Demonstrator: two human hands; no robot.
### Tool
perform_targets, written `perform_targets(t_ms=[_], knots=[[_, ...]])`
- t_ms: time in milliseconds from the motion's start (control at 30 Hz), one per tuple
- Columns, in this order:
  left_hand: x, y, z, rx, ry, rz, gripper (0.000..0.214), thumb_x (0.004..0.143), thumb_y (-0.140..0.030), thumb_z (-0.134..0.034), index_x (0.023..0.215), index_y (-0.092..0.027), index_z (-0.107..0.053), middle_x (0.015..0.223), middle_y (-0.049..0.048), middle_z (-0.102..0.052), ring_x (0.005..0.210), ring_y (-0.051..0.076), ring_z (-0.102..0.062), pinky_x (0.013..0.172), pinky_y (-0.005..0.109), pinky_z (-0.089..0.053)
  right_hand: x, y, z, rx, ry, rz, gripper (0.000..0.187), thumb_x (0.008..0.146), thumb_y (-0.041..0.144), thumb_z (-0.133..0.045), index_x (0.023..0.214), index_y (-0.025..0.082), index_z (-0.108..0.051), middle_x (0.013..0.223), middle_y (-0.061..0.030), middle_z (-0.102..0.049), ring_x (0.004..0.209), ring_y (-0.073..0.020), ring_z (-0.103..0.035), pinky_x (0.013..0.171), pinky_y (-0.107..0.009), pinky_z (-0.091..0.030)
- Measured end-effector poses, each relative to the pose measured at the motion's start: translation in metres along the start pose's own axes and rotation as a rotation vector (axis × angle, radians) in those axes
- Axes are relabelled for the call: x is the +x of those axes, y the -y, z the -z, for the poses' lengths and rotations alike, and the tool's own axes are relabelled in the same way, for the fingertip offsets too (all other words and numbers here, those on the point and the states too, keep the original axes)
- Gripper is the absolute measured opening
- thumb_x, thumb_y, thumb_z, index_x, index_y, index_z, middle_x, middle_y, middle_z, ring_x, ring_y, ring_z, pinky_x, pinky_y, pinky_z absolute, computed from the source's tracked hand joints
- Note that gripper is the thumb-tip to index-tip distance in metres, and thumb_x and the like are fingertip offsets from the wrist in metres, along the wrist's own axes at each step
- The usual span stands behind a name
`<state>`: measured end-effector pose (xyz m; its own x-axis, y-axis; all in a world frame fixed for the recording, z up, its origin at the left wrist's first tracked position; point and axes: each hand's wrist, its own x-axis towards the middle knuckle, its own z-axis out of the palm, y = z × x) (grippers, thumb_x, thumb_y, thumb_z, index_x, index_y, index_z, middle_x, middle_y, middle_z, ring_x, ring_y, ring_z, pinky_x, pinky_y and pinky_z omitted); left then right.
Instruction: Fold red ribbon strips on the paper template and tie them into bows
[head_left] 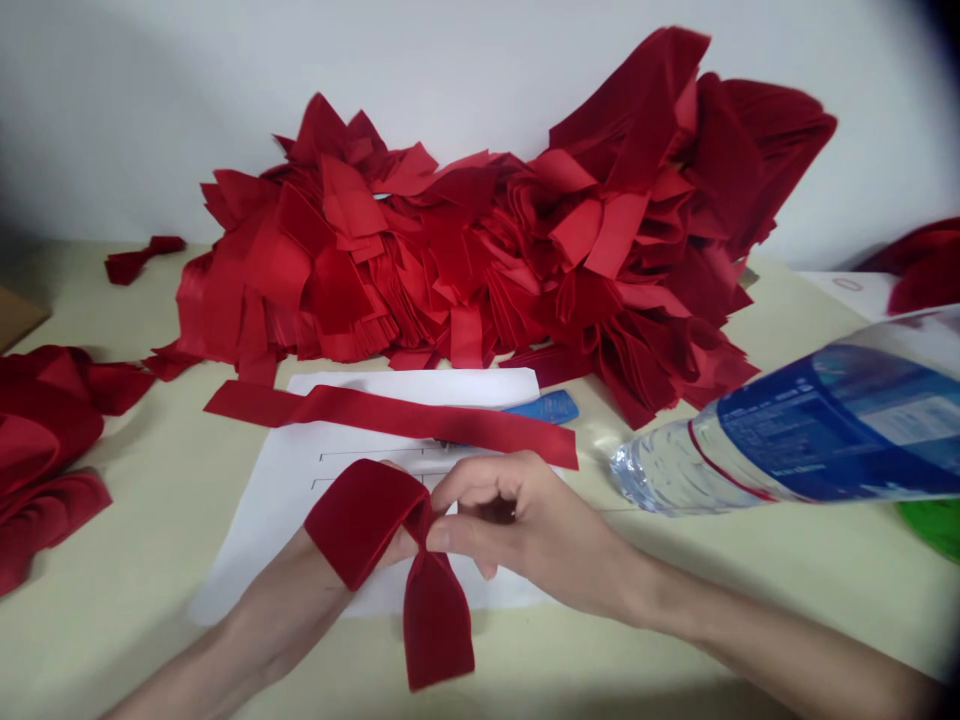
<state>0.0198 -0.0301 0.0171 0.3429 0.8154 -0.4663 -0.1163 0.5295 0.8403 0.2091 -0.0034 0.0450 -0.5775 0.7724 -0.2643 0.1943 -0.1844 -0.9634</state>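
Thumb and forefinger of my right hand (529, 530) pinch a dark red velvet ribbon (367, 520) at its gathered middle. From that point one wide loop spreads to the left and a tail hangs down. My left hand (319, 575) is behind the loop, which hides most of its fingers; a fingertip shows at the gathered spot, closed on the ribbon. Just beyond both hands, a flat strip of red ribbon (420, 415) lies across a white paper sheet (259, 530) with printed black lines. A blue-handled tool (551, 407) is partly under that strip.
A large heap of red ribbon pieces (450, 260) lies along the wall. More red ribbon (45, 430) sits at the left, with a small tied piece (142, 260) farther back. A clear bottle with a blue label (817, 420) lies tilted at the right, near a green object (934, 525).
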Motion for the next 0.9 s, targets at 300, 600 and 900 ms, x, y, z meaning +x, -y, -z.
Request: perform_targets(t_ms=[300, 600, 900], knots=[[-0.002, 0.002, -0.008, 0.091, -0.157, -0.180, 0.009, 0.066, -0.025, -0.076, 0.073, -0.025, -0.070, 0.078, -0.0024, -0.068, 0.081, 0.019, -0.059, 0.078, 0.029, -0.042, 0.002, 0.001, -0.002, -0.133, -0.087, -0.009, 0.018, 0.083, 0.026, -0.057, 0.070, 0.014, -0.058, 0.048, 0.0078, -0.042, 0.046, -0.0042, -0.034, 0.044, -0.018, -0.027], [0.001, -0.001, -0.008, 0.175, -0.118, -0.143, 0.008, 0.067, -0.019, -0.073, 0.062, -0.020, -0.067, 0.066, -0.0022, -0.061, 0.070, 0.016, -0.051, 0.070, 0.027, -0.038, 0.002, 0.001, 0.004, -0.151, 0.022, -0.005, 0.024, 0.088, 0.032, -0.053, 0.074, 0.014, -0.058, 0.052, 0.0063, -0.045, 0.048, -0.0052, -0.036, 0.044, -0.020, -0.027], [0.000, -0.006, -0.009, -0.091, 0.075, -0.062, 0.014, 0.075, -0.020, -0.066, 0.085, -0.024, -0.075, 0.082, 0.0015, -0.071, 0.087, 0.021, -0.057, 0.086, 0.032, -0.037, -0.001, 0.005, 0.012, -0.173, 0.026, 0.014, 0.015, 0.085, 0.029, -0.057, 0.080, 0.016, -0.062, 0.054, 0.0065, -0.046, 0.049, -0.0046, -0.043, 0.045, -0.017, -0.032]])
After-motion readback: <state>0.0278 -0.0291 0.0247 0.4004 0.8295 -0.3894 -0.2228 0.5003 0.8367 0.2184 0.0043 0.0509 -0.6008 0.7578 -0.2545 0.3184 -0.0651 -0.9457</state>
